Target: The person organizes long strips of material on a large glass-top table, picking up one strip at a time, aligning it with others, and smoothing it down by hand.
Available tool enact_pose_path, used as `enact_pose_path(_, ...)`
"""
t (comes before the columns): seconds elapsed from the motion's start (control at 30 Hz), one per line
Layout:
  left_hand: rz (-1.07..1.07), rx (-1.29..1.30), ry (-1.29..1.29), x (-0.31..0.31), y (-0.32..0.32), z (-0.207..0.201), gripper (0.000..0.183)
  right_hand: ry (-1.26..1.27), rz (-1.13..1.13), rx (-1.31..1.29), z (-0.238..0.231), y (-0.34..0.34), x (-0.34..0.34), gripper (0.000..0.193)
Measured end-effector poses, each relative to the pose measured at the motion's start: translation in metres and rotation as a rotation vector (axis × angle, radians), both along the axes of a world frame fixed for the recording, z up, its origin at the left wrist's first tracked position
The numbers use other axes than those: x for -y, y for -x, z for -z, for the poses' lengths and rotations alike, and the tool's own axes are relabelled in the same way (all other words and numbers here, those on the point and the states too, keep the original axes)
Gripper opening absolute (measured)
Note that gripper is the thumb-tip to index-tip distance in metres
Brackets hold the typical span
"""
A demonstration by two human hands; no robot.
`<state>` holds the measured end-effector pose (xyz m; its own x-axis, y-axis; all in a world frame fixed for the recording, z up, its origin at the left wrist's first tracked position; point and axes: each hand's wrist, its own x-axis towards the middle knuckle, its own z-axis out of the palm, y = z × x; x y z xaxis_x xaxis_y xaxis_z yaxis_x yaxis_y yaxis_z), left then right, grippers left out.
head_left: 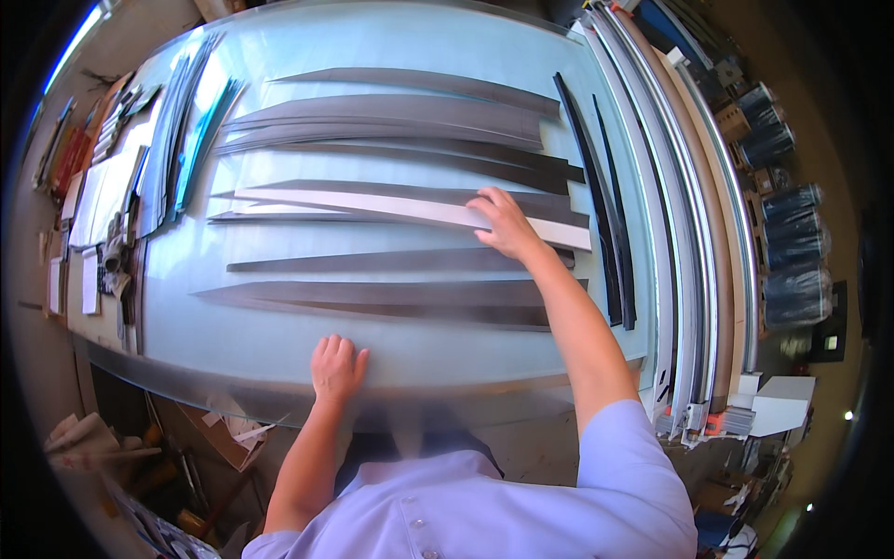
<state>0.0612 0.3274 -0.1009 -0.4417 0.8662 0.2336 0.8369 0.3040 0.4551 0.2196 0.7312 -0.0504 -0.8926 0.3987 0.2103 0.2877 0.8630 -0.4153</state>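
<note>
Right hand (503, 224) pressed flat, fingers spread, on white strip (410, 207) lying among grey strips (391, 112) mid-table, gripping nothing; left hand (337, 368) flat, open, on table (279, 354) near edge.

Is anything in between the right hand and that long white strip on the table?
No. The right hand already rests flat on the white strip, near its wide end. The left hand presses on the table's near edge, away from the strips.

The person wears a light lavender-blue shirt (521, 508) with short sleeves and small buttons down the front; both forearms are bare, without watch.
</note>
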Motion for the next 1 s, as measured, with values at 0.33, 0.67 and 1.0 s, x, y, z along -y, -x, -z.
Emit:
enact_pose_path(0.33, -0.003, 0.017, 0.033, -0.006, 0.0, -0.003, 0.024, -0.122, 0.053, 0.11, 0.013, 0.017, -0.011, 0.045)
enact_pose_path(0.67, 0.005, -0.008, 0.005, -0.005, -0.002, -0.003, 0.022, 0.036, 0.052, -0.063, 0.049, -0.091, 0.14, 0.019)
enact_pose_path(1.0, -0.01, 0.02, 0.042, 0.0, 0.001, 0.007, 0.016, 0.04, -0.02, 0.014, 0.045, -0.102, 0.134, 0.016)
